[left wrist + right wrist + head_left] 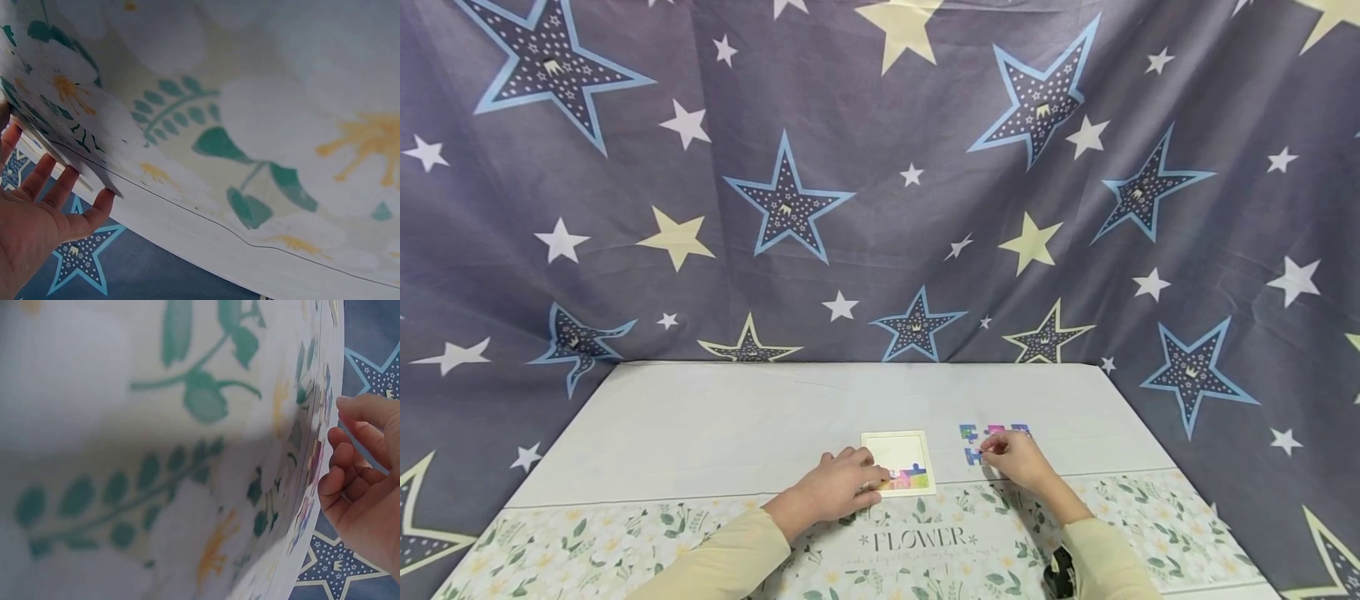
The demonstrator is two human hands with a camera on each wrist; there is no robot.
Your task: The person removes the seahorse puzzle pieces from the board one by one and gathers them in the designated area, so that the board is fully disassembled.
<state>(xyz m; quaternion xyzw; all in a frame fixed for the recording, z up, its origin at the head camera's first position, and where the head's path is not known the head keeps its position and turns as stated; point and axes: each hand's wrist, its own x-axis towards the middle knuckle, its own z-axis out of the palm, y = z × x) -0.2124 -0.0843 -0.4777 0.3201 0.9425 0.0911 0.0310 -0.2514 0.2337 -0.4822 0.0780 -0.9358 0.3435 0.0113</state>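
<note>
In the head view, a cream square puzzle tray [891,450] lies near the middle of the table. Joined jigsaw pieces [916,477] in pink, purple and green line its lower part. My left hand [837,487] rests at the tray's left edge, its fingers loosely bent over the rim. Several loose jigsaw pieces [967,432] lie to the right of the tray. Over them is my right hand [1021,460], fingertips right at a blue piece [972,457]. Thumb and bent forefinger stand apart in the right wrist view, where the right hand [365,462] shows nothing between them.
The white tabletop [737,425] has a flowered cloth strip [625,542] with the word FLOWER along its front. A dark curtain [865,108] with printed stars hangs behind and at both sides. A small black object [1060,573] shows by the right sleeve.
</note>
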